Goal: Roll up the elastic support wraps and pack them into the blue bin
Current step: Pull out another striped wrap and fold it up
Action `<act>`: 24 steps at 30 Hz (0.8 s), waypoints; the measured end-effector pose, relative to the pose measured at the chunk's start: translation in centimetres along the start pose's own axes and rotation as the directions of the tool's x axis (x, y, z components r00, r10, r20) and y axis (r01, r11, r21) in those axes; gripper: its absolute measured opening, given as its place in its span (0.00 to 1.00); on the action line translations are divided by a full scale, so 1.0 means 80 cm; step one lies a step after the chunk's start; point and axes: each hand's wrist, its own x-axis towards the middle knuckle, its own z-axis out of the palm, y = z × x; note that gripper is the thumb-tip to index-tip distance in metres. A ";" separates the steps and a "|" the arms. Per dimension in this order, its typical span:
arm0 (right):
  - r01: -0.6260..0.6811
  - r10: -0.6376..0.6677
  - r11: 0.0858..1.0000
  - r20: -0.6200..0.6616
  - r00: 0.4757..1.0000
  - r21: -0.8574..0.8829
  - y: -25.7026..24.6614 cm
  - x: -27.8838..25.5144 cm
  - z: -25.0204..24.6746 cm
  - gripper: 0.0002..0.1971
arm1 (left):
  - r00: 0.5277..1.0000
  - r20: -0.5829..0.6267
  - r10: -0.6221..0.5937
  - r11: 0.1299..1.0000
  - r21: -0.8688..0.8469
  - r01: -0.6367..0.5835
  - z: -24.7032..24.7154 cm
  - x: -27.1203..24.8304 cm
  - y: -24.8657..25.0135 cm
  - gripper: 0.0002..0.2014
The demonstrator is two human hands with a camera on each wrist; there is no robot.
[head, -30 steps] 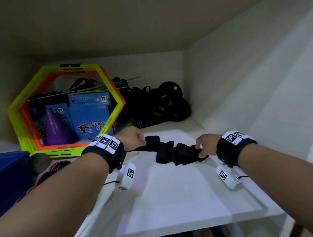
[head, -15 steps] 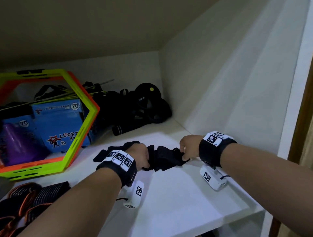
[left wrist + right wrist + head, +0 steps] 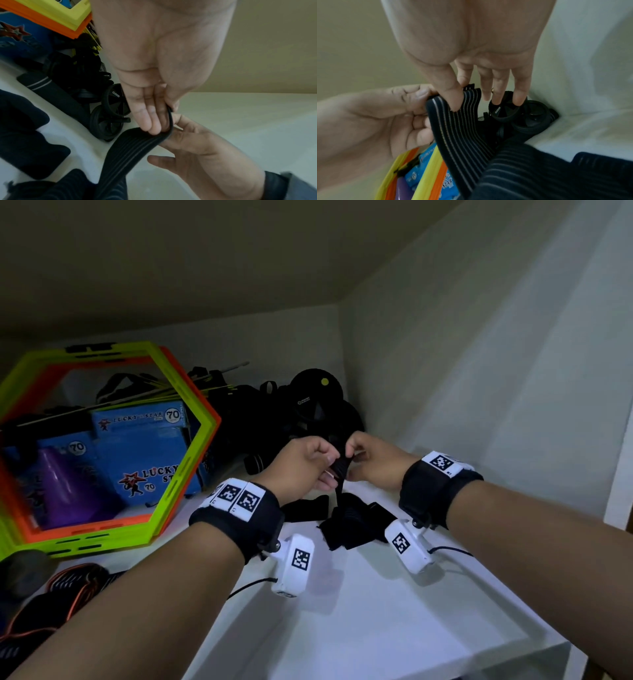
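- White shelf board (image 3: 394, 628), enclosed by pale walls, is being used as the work surface.
- One end of a black ribbed elastic support wrap (image 3: 340, 470) is being held up above the shelf, in front of the black wheeled exercise gear (image 3: 315, 402) lying in the back corner.
- That end is being pinched by the left hand (image 3: 301, 470), with fingers and thumb curled round the strap's edge (image 3: 169, 121).
- The same end is being pinched by the right hand (image 3: 373, 460) between thumb and forefinger (image 3: 452, 97), while its other fingers are being kept loosely extended.
- The wrap's remainder is hanging down to a crumpled black pile (image 3: 349, 525) on the shelf, just in front of the gear.
- Left of the gear, a neon-yellow and orange hexagonal frame (image 3: 191, 446) is being leaned before blue "Lucky Star" cartons (image 3: 144, 446).
- Further striped wraps (image 3: 68, 587) are lying well left of the gear, at the shelf's front.
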 end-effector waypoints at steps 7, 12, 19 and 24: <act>-0.104 0.115 0.961 -0.029 0.993 0.257 0.007 -0.005 -0.007 0.11 | 0.999 -0.033 -0.036 0.999 -0.005 0.036 -0.005 0.007 -0.024 0.09; -0.150 0.162 0.969 -0.049 0.986 0.197 0.024 -0.018 -0.014 0.11 | 0.983 -0.032 -0.181 0.883 0.434 0.177 -0.040 0.029 -0.071 0.07; -0.198 0.210 0.970 -0.076 0.975 0.143 0.040 -0.062 -0.023 0.14 | 0.938 -0.074 -0.338 0.391 0.896 0.212 -0.051 0.030 -0.133 0.26; -0.206 0.214 0.968 -0.045 0.976 0.145 0.053 -0.090 -0.039 0.13 | 0.941 -0.064 -0.331 0.361 0.913 0.189 -0.037 0.041 -0.142 0.27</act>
